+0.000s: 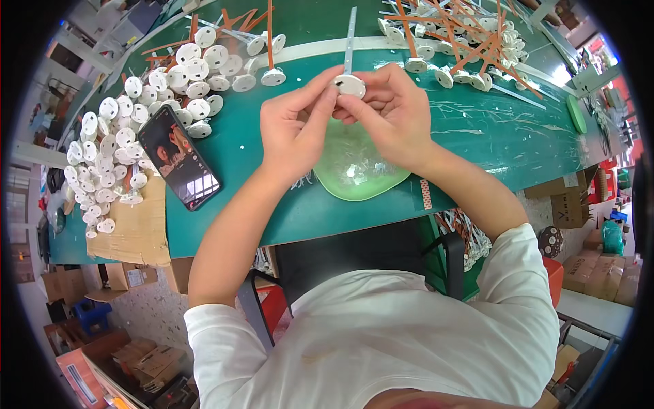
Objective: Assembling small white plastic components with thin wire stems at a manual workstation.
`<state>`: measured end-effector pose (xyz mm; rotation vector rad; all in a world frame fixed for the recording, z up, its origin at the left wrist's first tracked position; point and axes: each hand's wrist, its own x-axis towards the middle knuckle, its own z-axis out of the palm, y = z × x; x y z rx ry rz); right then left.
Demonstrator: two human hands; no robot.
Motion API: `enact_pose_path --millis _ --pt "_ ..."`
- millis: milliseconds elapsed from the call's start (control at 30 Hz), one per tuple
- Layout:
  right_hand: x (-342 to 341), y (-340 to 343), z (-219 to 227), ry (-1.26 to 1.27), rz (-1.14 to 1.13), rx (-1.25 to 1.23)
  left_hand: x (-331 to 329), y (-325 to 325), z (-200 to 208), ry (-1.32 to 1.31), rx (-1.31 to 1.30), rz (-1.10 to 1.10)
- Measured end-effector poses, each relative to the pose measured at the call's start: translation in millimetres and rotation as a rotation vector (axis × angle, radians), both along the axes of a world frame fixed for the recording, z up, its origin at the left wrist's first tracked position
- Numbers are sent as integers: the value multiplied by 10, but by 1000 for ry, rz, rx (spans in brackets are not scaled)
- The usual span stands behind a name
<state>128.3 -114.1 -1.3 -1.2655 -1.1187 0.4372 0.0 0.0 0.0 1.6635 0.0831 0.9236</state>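
Observation:
Both hands meet over a green table [477, 136]. My left hand [293, 129] and my right hand [392, 112] pinch a round white disc [351, 85] between their fingertips. A thin pale strip [350, 37] stands up out of the disc and points away from me. Under the hands lies a shallow pale green dish [357, 174] holding a few small clear bits.
Many white discs [136, 116] are heaped at the left, some on a cardboard sheet [139, 232]. A lit phone [178, 157] lies beside them. Discs fitted with orange and pale strips [463, 41] pile up at the far right. Cardboard boxes [569, 204] stand on the floor.

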Motion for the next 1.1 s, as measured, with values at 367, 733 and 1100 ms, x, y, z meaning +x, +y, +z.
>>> enact_pose_path --millis 367,733,1100 --pt "-30 -20 14 -182 21 108 -33 54 -20 -18 193 82" --pt "2 -81 178 -107 35 64 26 24 26 39 -145 -144" --pt "302 -167 269 -964 485 -525 42 235 -28 99 -228 -29"
